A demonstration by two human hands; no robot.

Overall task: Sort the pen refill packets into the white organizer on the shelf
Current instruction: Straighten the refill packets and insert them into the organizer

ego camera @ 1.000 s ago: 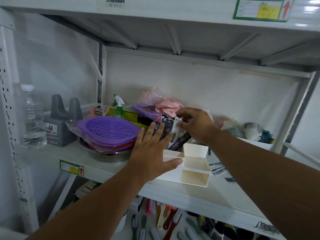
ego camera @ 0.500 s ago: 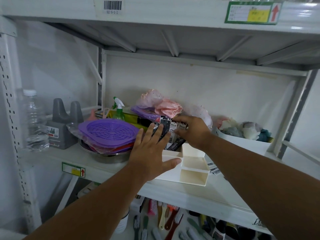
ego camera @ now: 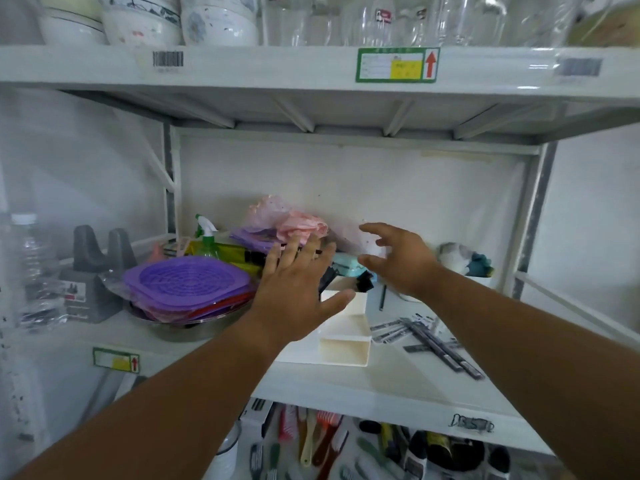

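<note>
On a white metal shelf (ego camera: 346, 382) at chest height sits a white organizer (ego camera: 346, 337) with open compartments stepped one behind another. To its left, a stack of purple lids (ego camera: 187, 282) rests on a metal bowl (ego camera: 187, 329), with a green spray bottle (ego camera: 207, 237) behind them and a gray holder (ego camera: 91, 282) and clear water bottle (ego camera: 31, 268) farther left. Pink and purple bags (ego camera: 287, 223) are heaped against the back wall. Just right of the organizer, pen refill packets (ego camera: 429, 336) lie scattered flat on the shelf — long, dark and narrow, some crossing each other. A few dark packets (ego camera: 363, 282) stand in the organizer's rear compartment, partly behind the left hand.

The left hand (ego camera: 294, 296) is spread flat, fingers (ego camera: 298, 247) straight and fanned, over the organizer's left side; its thumb lies at the top edge of a compartment wall, and the palm covers that part of the organizer. The right hand (ego camera: 401, 261) hovers above and behind the organizer, thumb and fingers loosely parted, holding nothing.

The shelf above carries bowls (ego camera: 145, 19) and clear glasses (ego camera: 381, 19), cut off by the top edge. A green and yellow label (ego camera: 396, 65) with a red arrow is stuck on its front, the print too blurred to read. Below, brushes (ego camera: 311, 441) and dark bottles show only in part — forearms and shelf edge cover the rest. Soft bundles (ego camera: 464, 259) at far right are hard to identify.
</note>
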